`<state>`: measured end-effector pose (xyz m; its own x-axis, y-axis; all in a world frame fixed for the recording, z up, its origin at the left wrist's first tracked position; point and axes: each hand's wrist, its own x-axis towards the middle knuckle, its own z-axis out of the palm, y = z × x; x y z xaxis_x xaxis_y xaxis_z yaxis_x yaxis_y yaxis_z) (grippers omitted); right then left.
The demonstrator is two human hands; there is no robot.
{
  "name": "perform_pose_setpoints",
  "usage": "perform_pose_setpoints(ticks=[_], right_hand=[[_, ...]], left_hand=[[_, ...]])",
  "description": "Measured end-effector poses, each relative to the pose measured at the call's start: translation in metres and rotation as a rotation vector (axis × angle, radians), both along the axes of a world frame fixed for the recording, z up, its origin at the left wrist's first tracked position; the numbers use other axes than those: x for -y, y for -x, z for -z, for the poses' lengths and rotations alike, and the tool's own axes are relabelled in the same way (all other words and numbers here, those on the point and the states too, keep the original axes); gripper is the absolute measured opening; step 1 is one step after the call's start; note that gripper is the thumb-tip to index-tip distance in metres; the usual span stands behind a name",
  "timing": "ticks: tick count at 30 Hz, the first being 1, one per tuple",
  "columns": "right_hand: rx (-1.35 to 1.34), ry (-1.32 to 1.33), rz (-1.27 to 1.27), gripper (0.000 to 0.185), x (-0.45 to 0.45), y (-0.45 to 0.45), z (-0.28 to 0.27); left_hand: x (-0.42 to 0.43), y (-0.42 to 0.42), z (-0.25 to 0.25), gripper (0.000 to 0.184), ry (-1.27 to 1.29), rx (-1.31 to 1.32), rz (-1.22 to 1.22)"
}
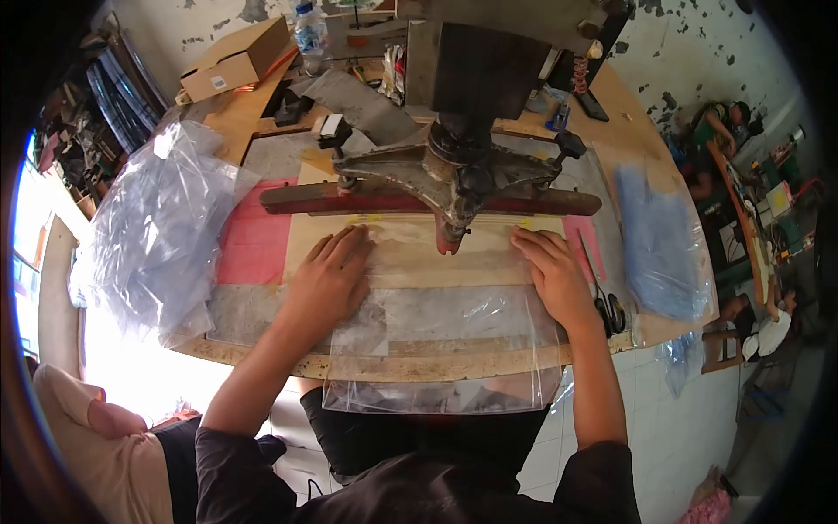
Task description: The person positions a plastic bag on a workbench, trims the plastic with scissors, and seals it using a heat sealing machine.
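A clear plastic sheet [445, 336] lies on the work surface, its near part hanging over the table's front edge. My left hand [330, 275] rests on the sheet's left side with fingers stretched toward the machine's bar. On the opposite side my right hand [552, 269] lies flat, fingers pointing forward and inward. Both hands are open. Beyond the fingertips runs the long metal bar [401, 200] of a press [454, 170], slightly above the surface. Under the plastic is a tan board or sheet [410, 262], with pink sheets [253, 249] beneath its ends.
Heaped clear plastic [157, 236] stands on the left, and bluish plastic sheets [661, 244] lie on the right. Scissors [608, 306] are beside my right forearm. A cardboard box [236, 61] and water bottle [309, 37] sit behind. Other people are at both sides.
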<state>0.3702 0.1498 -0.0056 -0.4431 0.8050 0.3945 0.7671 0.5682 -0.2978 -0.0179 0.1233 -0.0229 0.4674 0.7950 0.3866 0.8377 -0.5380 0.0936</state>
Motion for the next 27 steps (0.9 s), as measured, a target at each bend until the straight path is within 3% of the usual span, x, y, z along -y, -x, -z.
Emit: perform_pose_setpoints(ticks=[8,11,19,23,27], right_hand=[[0.049,0.043,0.044,0.035,-0.005,0.0,-0.009],[0.095,0.018,0.058,0.033,-0.009,-0.006,-0.006],[0.061,0.03,0.102,0.029,-0.012,-0.005,-0.004],[0.055,0.004,0.119,0.031,-0.012,-0.006,-0.004],[0.056,0.003,0.127,0.032,-0.012,-0.006,-0.004]], left_hand=[[-0.001,-0.009,-0.023,0.057,0.18,0.078,-0.033],[-0.001,-0.013,-0.027,0.049,0.203,0.06,-0.041],[-0.004,-0.014,-0.02,0.041,0.137,0.062,-0.051],[-0.004,-0.018,-0.017,0.048,0.148,0.13,-0.062],[-0.002,-0.017,-0.021,0.045,0.11,0.037,-0.063]])
